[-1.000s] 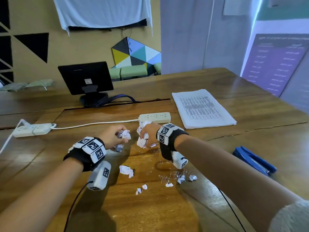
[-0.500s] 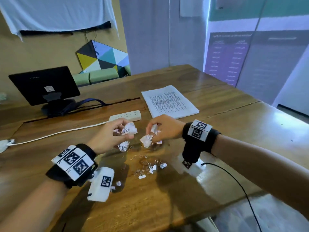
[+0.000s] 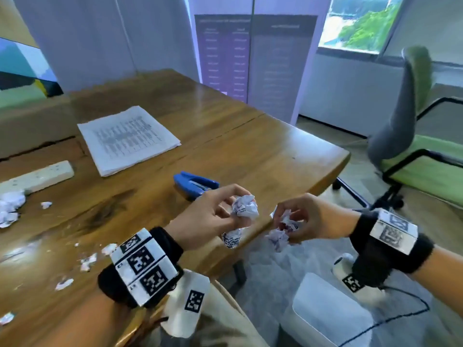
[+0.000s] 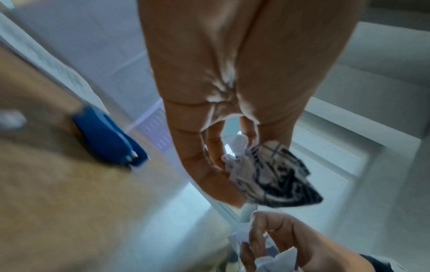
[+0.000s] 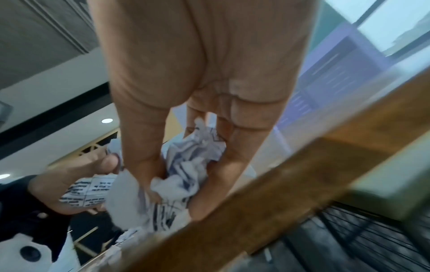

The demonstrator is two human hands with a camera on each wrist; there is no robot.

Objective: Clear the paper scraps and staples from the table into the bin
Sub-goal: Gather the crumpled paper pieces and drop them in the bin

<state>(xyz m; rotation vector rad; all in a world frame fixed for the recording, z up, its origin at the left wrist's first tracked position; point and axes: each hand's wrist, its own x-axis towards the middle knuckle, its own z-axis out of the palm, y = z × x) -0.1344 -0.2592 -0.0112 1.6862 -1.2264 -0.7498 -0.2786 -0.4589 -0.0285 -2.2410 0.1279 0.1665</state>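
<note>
My left hand (image 3: 225, 216) grips crumpled printed paper scraps (image 3: 244, 209) at the table's front right edge; the left wrist view shows the scraps (image 4: 267, 174) pinched in its fingers. Just past the edge, over the floor, my right hand (image 3: 293, 221) holds another bunch of crumpled scraps (image 3: 283, 231), seen bunched in the right wrist view (image 5: 186, 165). A white bin (image 3: 325, 311) stands on the floor below the right wrist. More small scraps (image 3: 87, 261) and a larger wad (image 3: 10, 206) lie on the wooden table (image 3: 225, 146) to the left. Staples are too small to make out.
A blue stapler (image 3: 195, 186) lies on the table just behind my left hand. A stack of printed sheets (image 3: 127, 139) and a white power strip (image 3: 37, 176) sit further back. A green and grey office chair (image 3: 413, 136) stands to the right.
Both hands have carried their scraps right, from the middle of the table to its right edge. The view has swung right, bringing the bin and the chair into sight.
</note>
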